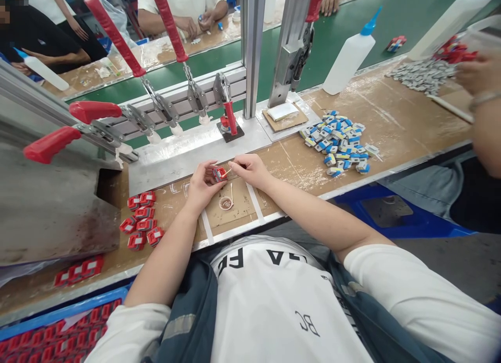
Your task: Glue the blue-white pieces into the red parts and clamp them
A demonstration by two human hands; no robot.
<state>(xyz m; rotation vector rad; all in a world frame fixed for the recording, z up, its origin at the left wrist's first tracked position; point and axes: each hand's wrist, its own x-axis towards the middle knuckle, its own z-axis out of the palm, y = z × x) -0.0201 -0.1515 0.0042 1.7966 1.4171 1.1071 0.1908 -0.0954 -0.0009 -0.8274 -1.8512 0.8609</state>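
My left hand (205,184) is closed around a small red and grey plastic part (219,174), held just above the bench. My right hand (250,170) pinches a thin pale stick (227,172), its tip touching or very close to the red part. What kind of stick it is does not show clearly. Below the hands, a small round dish (226,203) with something brownish in it sits on a cardboard sheet. A cotton swab (231,192) lies against the dish's edge. Several similar red parts (144,213) are grouped left of my left forearm.
Toggle clamps with red handles (160,99) stand on a metal frame behind my hands. To the right lie a pile of blue and white parts (338,141), a white bottle (348,63) and grey pieces (420,75). Co-workers' hands (195,26) are across the green belt (313,60).
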